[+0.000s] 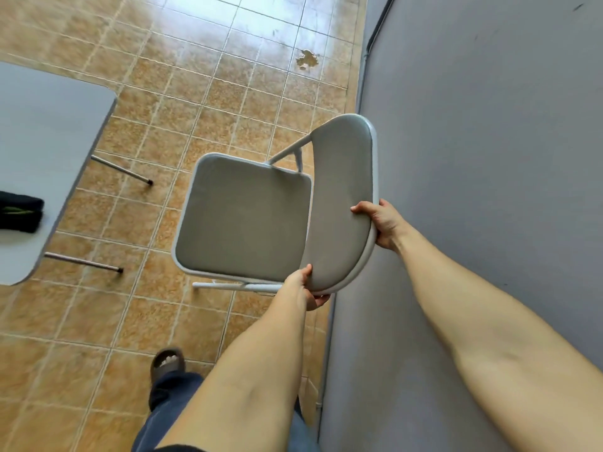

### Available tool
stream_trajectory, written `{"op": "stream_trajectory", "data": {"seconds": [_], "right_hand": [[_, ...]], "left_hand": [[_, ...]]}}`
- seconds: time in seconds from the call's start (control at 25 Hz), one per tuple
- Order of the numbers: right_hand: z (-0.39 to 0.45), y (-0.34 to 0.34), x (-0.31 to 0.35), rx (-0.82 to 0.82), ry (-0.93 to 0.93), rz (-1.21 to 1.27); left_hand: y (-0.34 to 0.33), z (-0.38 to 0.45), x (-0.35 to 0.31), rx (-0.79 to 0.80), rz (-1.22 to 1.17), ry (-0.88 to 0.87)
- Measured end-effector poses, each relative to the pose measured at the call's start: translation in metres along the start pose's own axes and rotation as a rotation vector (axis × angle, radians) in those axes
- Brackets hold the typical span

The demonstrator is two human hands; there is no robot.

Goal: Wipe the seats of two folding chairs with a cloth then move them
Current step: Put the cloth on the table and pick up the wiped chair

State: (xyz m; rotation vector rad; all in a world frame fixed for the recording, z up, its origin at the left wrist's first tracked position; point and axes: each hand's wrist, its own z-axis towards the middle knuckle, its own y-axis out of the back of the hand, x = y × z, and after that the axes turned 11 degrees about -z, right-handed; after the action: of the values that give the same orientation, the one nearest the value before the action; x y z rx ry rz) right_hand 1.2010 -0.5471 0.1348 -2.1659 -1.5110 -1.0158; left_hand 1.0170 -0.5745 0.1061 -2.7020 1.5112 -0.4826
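Note:
One folding chair with grey padded seat and white metal frame stands unfolded in the middle of the view, its backrest close to the grey wall. My left hand grips the near lower end of the backrest. Around the backrest's top edge, on the wall side, my right hand is closed. A dark cloth lies on the grey table at the left edge. No second chair is in view.
A grey table with thin metal legs stands at the left. A grey wall fills the right side. The floor is brown tile with a chipped spot far ahead. My sandalled foot is at the bottom.

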Motion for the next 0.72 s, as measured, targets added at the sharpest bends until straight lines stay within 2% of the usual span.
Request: {"op": "stream_trajectory", "data": {"seconds": [0.52, 0.72], "right_hand": [[-0.013, -0.176, 0.022, 0.001, 0.051, 0.068], [-0.014, -0.236, 0.032, 0.04, 0.055, 0.046]], "left_hand": [[0.088, -0.053, -0.138, -0.045, 0.063, -0.134], [0.121, -0.069, -0.184, -0.062, 0.005, -0.166]]}}
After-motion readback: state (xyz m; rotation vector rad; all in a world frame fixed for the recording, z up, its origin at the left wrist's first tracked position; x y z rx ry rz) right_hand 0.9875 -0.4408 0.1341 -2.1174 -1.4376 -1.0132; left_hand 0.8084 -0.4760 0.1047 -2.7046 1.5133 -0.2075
